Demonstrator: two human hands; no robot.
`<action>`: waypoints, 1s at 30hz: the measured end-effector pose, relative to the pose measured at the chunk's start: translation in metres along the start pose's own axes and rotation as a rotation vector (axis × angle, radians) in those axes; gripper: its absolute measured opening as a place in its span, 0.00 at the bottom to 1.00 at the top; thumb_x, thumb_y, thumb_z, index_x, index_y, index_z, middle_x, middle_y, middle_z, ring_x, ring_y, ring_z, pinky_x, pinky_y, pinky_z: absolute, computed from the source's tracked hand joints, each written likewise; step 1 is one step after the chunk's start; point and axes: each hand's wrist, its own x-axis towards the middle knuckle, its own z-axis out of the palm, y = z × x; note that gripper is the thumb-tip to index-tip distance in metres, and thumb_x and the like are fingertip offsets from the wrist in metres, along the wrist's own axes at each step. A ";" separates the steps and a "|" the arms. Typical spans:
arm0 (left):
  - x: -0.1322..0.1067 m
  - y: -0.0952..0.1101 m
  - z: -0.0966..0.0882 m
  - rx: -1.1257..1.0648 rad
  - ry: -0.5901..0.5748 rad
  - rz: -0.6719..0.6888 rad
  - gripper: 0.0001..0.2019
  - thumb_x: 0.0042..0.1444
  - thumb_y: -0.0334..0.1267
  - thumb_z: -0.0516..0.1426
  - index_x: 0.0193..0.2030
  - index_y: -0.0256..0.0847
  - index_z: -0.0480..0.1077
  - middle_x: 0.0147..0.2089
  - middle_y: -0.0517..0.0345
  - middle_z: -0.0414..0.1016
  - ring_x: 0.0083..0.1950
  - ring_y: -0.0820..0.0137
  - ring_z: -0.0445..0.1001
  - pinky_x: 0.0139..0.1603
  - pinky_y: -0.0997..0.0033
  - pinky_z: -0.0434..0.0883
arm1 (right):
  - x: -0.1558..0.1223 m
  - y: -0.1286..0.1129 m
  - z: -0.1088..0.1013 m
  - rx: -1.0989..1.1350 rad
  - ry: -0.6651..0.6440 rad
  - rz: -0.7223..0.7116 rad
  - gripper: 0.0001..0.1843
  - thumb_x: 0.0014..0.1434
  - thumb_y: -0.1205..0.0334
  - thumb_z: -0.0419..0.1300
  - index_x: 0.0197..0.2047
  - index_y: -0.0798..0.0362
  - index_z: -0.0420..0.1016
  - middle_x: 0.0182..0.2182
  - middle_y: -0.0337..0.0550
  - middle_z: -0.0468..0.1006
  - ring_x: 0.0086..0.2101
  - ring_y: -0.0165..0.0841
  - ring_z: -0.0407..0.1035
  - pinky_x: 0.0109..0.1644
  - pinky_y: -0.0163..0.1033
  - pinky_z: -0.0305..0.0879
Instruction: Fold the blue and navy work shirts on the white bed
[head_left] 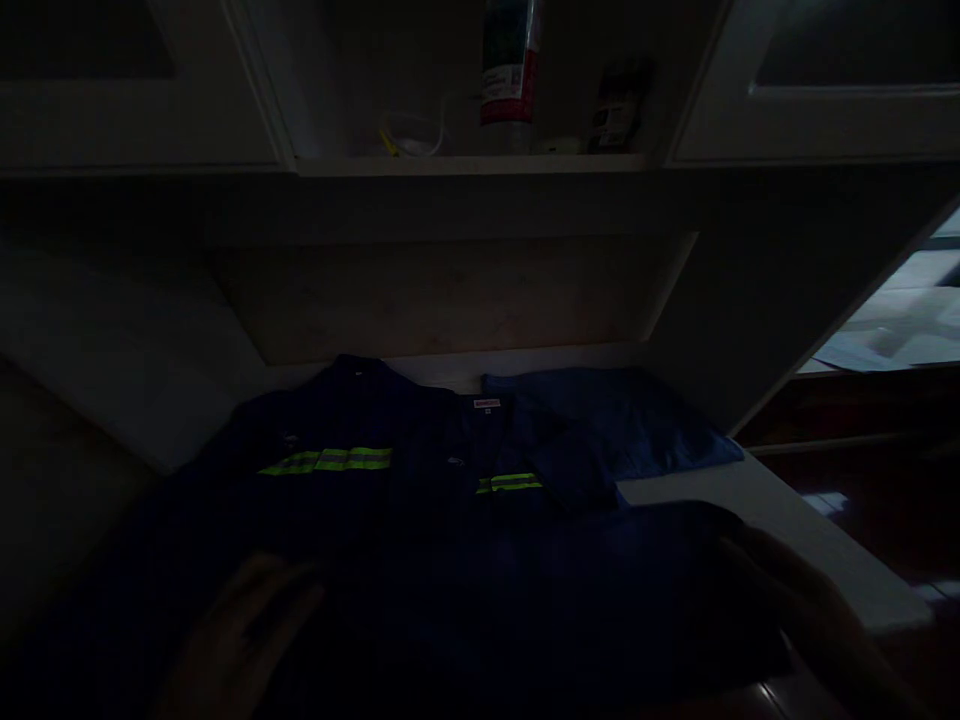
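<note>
The scene is very dark. Across the foreground stretches a dark blue garment (570, 600), whose exact kind I cannot make out. My right hand (795, 600) grips its right end, with fingers bent over the edge. At the lower left, my left hand (244, 625) is blurred, its fingers closed around dark cloth that seems to be part of the same garment. Behind it lies a dark blue work jacket (322, 420) with a yellow-green reflective stripe. Beside that is a second work jacket (487, 440), folded, with a collar label and a similar stripe.
A folded blue cloth (600, 410) lies at the back right of the white tabletop (810, 540). Above is a shelf (465, 165) holding a bottle (510, 80), a dark jar (615, 110) and a pale cable (427, 145). Cabinet doors (135, 120) flank it.
</note>
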 end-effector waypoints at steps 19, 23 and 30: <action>0.302 0.029 0.126 0.102 -0.054 -0.107 0.28 0.51 0.59 0.56 0.47 0.36 0.73 0.55 0.39 0.76 0.58 0.51 0.72 0.58 0.55 0.68 | 0.255 -0.107 0.167 -0.542 -0.154 -0.197 0.24 0.68 0.50 0.45 0.51 0.57 0.73 0.46 0.57 0.79 0.46 0.46 0.74 0.46 0.45 0.67; 0.301 0.015 0.139 0.135 -0.061 -0.106 0.25 0.52 0.55 0.54 0.47 0.35 0.72 0.55 0.37 0.75 0.58 0.51 0.71 0.61 0.53 0.66 | 0.251 -0.102 0.169 -0.529 -0.186 -0.156 0.23 0.66 0.50 0.48 0.54 0.56 0.73 0.46 0.56 0.79 0.46 0.45 0.74 0.49 0.44 0.67; 0.162 -0.036 0.102 -0.126 -0.153 -0.445 0.32 0.47 0.61 0.55 0.56 0.46 0.67 0.58 0.48 0.73 0.54 0.53 0.75 0.55 0.48 0.73 | 0.185 -0.040 0.110 -0.236 -0.237 0.141 0.23 0.62 0.48 0.53 0.54 0.53 0.72 0.44 0.50 0.80 0.42 0.41 0.75 0.44 0.42 0.70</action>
